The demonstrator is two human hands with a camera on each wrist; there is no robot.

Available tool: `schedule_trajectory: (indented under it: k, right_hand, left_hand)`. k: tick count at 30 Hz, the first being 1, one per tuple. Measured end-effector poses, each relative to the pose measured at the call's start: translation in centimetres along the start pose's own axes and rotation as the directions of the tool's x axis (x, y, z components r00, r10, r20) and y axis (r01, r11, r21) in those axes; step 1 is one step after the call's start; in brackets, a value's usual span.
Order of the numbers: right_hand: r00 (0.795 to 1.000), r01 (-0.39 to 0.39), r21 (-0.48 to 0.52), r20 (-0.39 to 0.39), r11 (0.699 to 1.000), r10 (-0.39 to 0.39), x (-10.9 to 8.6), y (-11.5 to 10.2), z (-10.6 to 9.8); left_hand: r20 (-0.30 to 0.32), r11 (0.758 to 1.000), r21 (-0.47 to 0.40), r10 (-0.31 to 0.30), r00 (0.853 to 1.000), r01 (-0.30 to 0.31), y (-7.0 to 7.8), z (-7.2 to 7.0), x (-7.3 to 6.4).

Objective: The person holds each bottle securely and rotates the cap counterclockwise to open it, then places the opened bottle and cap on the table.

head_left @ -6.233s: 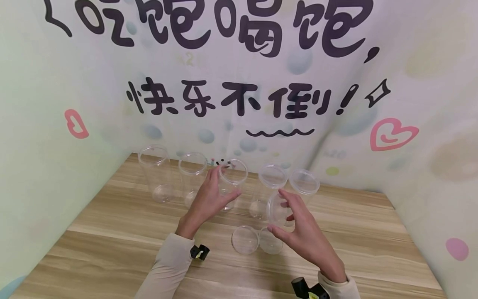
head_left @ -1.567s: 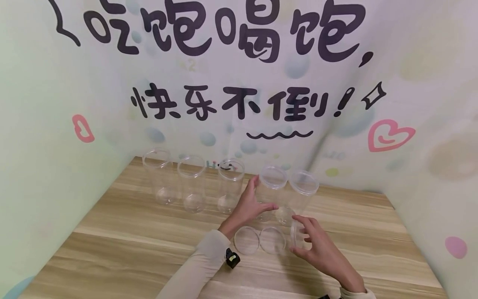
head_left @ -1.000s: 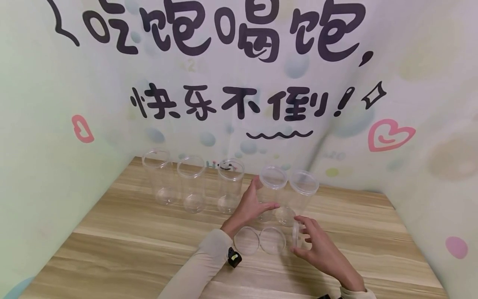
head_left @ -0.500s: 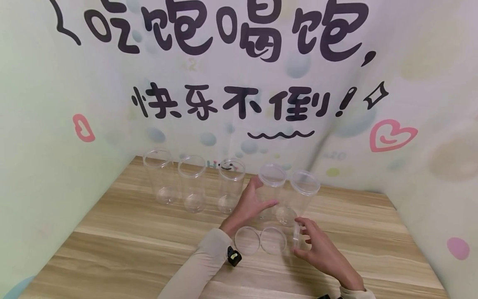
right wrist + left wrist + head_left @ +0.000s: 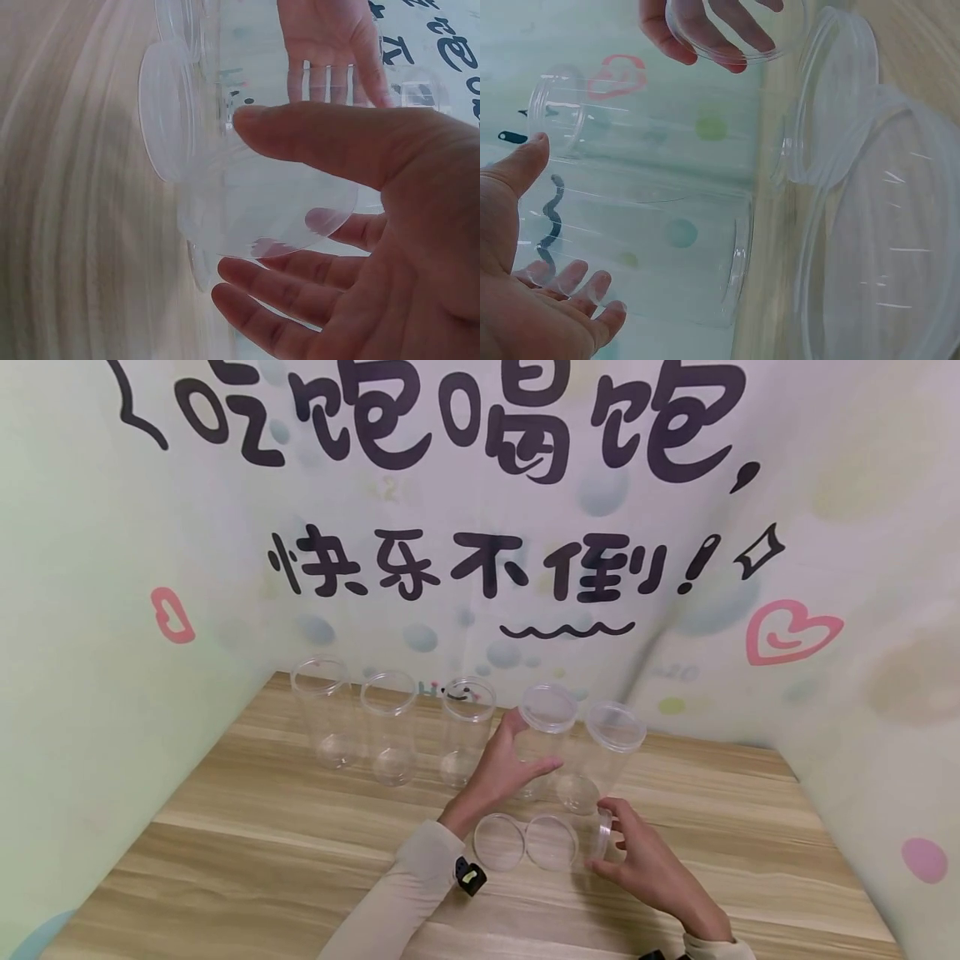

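Note:
Clear plastic cups stand upright in a row along the back of the table. My left hand (image 5: 502,764) curls round the fourth cup (image 5: 542,747) from the left, which looks capped. Through its clear wall the fingers show in the left wrist view, behind the cup's side (image 5: 652,232). At the right front, my right hand (image 5: 648,864) holds a clear round lid (image 5: 603,837) by its edge between thumb and fingers. This lid (image 5: 277,199) stands on edge, apart from the cups. Two more lids, a left one (image 5: 499,842) and a right one (image 5: 552,842), lie flat side by side.
Left of my left hand stand three cups: the first (image 5: 330,718), the second (image 5: 392,735) and the third (image 5: 465,735). A fifth cup (image 5: 603,760), apparently capped, stands right of the gripped one. A printed backdrop (image 5: 465,510) rises behind the wooden table (image 5: 247,868).
Since the earliest frame, my left hand has moved right from the third cup to the fourth. My right hand has drawn the lid right and nearer. Lately the gripped cup has shifted slightly left.

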State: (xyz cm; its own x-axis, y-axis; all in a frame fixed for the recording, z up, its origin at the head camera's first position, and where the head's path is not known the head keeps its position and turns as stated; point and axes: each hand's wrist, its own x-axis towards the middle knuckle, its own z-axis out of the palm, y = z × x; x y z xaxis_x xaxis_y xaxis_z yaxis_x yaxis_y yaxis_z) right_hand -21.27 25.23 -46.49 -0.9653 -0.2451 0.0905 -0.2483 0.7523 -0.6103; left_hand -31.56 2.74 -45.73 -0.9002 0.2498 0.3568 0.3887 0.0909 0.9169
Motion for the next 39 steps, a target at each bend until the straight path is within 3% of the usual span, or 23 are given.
schedule_trajectory:
  k: [10, 18, 25, 33, 39]
  right_hand:
    - [1.000, 0.013, -0.019, 0.000, 1.000, -0.013, 0.0, 0.1, 0.0]
    - [0.999, 0.038, -0.028, 0.015, 0.999, -0.037, -0.1, 0.4, 0.0]
    - [0.998, 0.045, -0.072, 0.054, 0.996, -0.041, -0.1, 0.7, -0.4]
    - [0.996, -0.030, -0.090, 0.077, 0.995, 0.037, -0.2, 0.9, -0.8]
    - [0.998, -0.033, -0.119, 0.057, 0.992, 0.040, -0.3, 1.3, -0.6]
  left_hand:
    - [0.001, 0.998, 0.056, -0.031, 1.000, 0.031, 1.3, -0.5, -0.4]
    - [-0.022, 0.999, -0.044, 0.025, 0.999, -0.026, 2.2, -0.9, -0.7]
    - [0.003, 0.998, -0.053, 0.023, 1.000, -0.023, 2.3, -1.1, -1.0]
    - [-0.001, 0.998, -0.033, 0.046, 0.999, -0.046, 2.2, -1.4, -1.4]
    - [-0.003, 0.997, -0.040, 0.065, 0.998, -0.065, 2.1, -1.5, -1.7]
